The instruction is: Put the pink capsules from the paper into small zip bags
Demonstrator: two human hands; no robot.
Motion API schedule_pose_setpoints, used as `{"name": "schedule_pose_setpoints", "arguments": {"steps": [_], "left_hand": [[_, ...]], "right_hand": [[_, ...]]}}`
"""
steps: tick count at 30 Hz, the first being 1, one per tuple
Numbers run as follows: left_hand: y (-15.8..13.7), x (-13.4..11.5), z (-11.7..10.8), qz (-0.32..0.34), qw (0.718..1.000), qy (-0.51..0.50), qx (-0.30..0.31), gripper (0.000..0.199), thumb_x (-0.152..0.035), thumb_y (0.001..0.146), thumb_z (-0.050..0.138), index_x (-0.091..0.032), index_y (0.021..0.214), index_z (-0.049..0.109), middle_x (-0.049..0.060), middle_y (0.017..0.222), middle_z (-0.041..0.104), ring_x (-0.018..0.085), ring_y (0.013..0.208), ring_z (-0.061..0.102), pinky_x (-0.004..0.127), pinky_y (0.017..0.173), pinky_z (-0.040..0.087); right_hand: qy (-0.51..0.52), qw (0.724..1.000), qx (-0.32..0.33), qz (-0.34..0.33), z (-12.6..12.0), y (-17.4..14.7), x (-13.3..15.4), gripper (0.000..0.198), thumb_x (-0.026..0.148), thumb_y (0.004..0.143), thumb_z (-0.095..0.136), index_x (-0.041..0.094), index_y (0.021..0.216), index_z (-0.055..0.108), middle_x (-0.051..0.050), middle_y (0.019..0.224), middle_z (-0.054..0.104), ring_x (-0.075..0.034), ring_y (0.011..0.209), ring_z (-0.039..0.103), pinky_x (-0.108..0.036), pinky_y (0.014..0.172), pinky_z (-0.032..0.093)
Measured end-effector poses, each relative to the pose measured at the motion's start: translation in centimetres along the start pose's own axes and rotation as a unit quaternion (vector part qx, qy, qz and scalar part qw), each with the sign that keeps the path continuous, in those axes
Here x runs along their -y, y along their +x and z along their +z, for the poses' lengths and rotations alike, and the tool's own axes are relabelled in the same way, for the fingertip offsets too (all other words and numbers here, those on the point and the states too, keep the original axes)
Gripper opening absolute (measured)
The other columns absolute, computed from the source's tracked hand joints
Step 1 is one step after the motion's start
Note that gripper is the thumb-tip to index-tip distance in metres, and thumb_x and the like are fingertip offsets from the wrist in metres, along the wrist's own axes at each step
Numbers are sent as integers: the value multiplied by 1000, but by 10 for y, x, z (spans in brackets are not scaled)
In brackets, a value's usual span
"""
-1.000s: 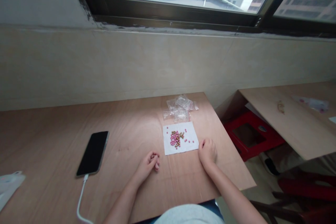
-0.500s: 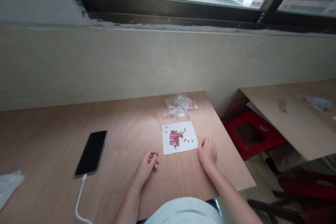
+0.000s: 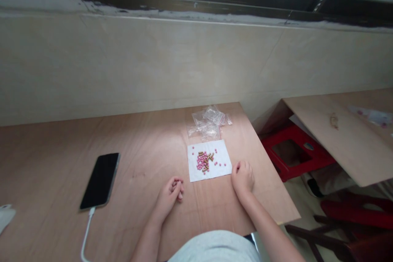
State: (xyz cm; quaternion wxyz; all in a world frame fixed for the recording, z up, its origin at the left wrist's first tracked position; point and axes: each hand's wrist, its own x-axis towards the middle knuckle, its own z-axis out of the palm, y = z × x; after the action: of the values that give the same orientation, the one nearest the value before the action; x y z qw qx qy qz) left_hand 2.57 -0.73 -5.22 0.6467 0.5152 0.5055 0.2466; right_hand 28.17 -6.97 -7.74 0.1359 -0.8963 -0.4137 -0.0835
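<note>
A white sheet of paper (image 3: pixel 195 176) lies on the wooden table, carrying a heap of small round pink pills (image 3: pixel 200 164) mixed with several gold capsules (image 3: pixel 211 157). A few pink pills are scattered toward the sheet's edges. Left of the paper's near corner, my left hand (image 3: pixel 170 195) rests on the wood, fingers curled in, with nothing seen in it. At the sheet's right edge, my right hand (image 3: pixel 243 178) lies closed in a loose fist, close against the paper; its palm is hidden. Behind the paper sit crumpled clear plastic bags (image 3: pixel 210 122).
A black phone (image 3: pixel 100 181) with a white cable (image 3: pixel 87 229) lies to the left. The wooden table (image 3: pixel 147 139) ends at the wall. Past its right edge are a red stool (image 3: pixel 294 151) and another table (image 3: pixel 344 143) holding small items.
The camera view has tipped down a little, so less of the window shows. Both hands, the pills and the paper stay as they were.
</note>
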Motion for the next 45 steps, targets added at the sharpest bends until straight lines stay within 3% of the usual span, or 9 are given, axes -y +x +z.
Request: {"name": "schedule_pose_setpoints", "arguments": {"steps": [45], "left_hand": [[2, -5, -1, -15, 1000, -5, 2, 24, -40, 75, 49, -16, 81, 48, -6, 59, 50, 5, 40, 47, 17, 40, 39]], "right_hand": [[-14, 1000, 2, 0, 0, 0, 1, 19, 21, 81, 36, 18, 66, 46, -5, 70, 48, -18, 70, 44, -28, 59, 27]]}}
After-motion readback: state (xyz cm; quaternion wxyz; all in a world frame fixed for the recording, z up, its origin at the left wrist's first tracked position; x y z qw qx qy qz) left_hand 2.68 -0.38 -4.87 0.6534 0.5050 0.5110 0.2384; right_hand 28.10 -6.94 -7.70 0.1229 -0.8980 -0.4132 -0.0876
